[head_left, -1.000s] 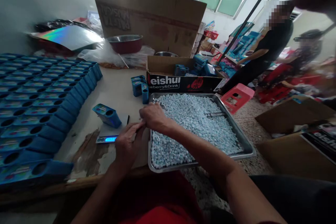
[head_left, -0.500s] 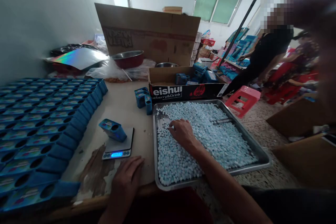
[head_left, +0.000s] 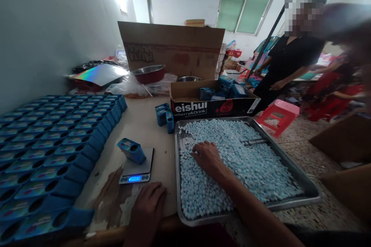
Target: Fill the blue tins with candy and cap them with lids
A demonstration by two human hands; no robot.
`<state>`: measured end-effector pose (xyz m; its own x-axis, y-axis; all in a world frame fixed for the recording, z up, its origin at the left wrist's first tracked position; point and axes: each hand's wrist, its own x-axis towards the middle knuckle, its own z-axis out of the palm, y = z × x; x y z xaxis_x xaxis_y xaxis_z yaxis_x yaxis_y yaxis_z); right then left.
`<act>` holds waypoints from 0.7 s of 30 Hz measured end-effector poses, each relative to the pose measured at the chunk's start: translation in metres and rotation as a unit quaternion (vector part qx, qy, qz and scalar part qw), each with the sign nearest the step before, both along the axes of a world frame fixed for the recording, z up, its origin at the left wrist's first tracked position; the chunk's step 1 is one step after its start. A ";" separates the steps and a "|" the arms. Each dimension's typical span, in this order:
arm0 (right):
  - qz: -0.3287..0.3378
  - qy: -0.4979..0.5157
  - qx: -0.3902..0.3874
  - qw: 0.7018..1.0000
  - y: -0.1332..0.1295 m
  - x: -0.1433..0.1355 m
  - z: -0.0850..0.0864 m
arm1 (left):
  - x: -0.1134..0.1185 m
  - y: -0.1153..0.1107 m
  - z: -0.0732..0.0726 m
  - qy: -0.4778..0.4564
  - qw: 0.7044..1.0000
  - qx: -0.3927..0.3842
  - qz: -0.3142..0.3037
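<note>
My right hand (head_left: 207, 158) reaches over a metal tray (head_left: 181, 204) heaped with small white and pale blue pellets (head_left: 255, 170). Its fingers are bent down against the pellets near the tray's left side, and whatever they hold is hidden. On the table edge rests my left hand (head_left: 149, 202), holding nothing, its fingers stretched out close together. Just beyond it stands a small digital scale (head_left: 147, 166) with a lit blue display, unreadable from here. A blue box (head_left: 131, 150) with a round dark opening in its top sits on the scale, slightly tilted.
Rows of similar blue boxes (head_left: 66, 139) cover the table's left side. A few blue boxes (head_left: 165, 115) stand by a black carton (head_left: 214, 108) holding more. Behind are a red bowl (head_left: 149, 77) and a cardboard sheet (head_left: 179, 52). A red stool (head_left: 279, 114) and a person (head_left: 295, 54) are at the right.
The view has shifted, so the table things appear slightly lower and farther right. Both hands keep nearly the same places. The person at the right stands more upright.
</note>
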<state>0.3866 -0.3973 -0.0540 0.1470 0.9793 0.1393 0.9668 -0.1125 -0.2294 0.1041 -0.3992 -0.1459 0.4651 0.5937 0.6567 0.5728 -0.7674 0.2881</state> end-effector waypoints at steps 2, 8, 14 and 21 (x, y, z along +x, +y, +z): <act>0.000 -0.008 -0.005 1.000 0.000 0.000 0.000 | 0.001 -0.001 0.001 0.002 1.000 -0.002 -0.005; 0.002 -0.028 -0.034 0.999 -0.001 -0.002 0.003 | 0.004 -0.003 0.008 0.009 1.000 -0.011 -0.011; -0.006 -0.045 -0.039 0.998 -0.005 0.000 0.014 | 0.005 -0.007 0.016 0.024 0.999 -0.040 -0.010; -0.030 -0.070 -0.045 0.996 -0.007 0.004 0.017 | 0.005 -0.006 0.019 0.040 0.999 -0.034 -0.001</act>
